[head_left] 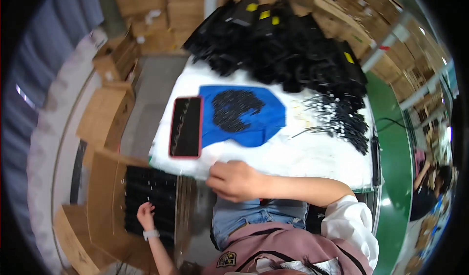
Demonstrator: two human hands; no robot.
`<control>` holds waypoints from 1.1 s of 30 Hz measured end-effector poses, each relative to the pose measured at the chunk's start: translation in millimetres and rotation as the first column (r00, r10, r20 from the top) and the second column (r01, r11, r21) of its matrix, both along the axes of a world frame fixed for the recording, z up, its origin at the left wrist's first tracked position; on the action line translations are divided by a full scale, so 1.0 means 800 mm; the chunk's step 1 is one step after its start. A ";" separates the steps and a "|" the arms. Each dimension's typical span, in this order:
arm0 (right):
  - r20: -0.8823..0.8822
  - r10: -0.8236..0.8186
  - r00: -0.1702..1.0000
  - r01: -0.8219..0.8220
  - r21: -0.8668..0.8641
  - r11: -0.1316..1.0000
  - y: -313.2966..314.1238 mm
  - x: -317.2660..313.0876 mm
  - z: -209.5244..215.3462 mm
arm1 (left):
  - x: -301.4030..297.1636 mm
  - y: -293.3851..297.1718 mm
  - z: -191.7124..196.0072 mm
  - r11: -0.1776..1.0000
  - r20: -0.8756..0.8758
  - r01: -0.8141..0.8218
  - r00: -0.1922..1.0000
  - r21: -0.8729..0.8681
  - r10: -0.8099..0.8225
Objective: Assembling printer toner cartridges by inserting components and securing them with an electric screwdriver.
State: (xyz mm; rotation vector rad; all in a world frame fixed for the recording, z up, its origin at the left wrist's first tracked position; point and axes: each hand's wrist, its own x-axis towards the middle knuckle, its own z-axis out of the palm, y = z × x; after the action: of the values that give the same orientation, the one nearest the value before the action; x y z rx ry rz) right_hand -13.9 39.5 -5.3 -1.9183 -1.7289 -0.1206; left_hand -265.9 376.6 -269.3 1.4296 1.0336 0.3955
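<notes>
Left hand (145,214), grip spread flat on glossy black parts (149,197) in open cardboard box (105,202).

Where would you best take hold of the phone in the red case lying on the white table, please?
Grip the phone across its two long red edges, near the end facing you, coming from above. It lies flat, screen up, long axis pointing away, with bare white table on its near side and the blue cloth close on its right. The right hand is nearest.
</notes>
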 end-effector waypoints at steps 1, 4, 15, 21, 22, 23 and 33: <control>0.015 0.010 1.000 -0.010 0.007 1.000 -0.015 -0.003 0.004 | 0.022 -0.003 0.049 0.996 0.056 -0.010 0.998 0.087 0.005; 0.100 -0.014 0.995 0.009 0.041 0.999 -0.057 0.001 0.030 | 0.086 -0.028 0.163 0.923 0.261 -0.050 0.964 0.380 -0.055; 0.068 -0.880 0.470 0.742 0.509 0.436 -0.312 0.176 0.126 | 0.279 -0.324 0.356 0.464 0.281 0.166 0.607 0.870 -0.744; 0.256 -0.945 -0.203 0.952 0.279 -0.129 -0.406 0.308 0.140 | 0.318 -0.382 0.343 0.265 0.132 0.283 0.412 0.922 -0.901; 0.254 -0.946 -0.202 0.952 0.277 -0.129 -0.410 0.328 0.142 | 0.319 -0.382 0.342 0.262 0.129 0.284 0.413 0.922 -0.902; 0.125 -0.986 -0.112 0.992 -0.042 -0.119 -0.410 0.347 0.147 | 0.317 -0.379 0.339 0.297 0.149 0.311 0.421 0.903 -0.895; -0.014 -0.992 -0.124 0.906 -0.408 -0.108 -0.404 0.392 0.180 | 0.321 -0.378 0.340 0.413 0.189 0.424 0.476 0.806 -0.859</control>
State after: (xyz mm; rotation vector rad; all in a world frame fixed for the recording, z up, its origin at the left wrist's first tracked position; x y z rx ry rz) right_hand 299.7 -283.7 138.3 -2.8016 0.4128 -0.0850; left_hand -9.0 74.5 2.4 2.0494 -0.3760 0.5654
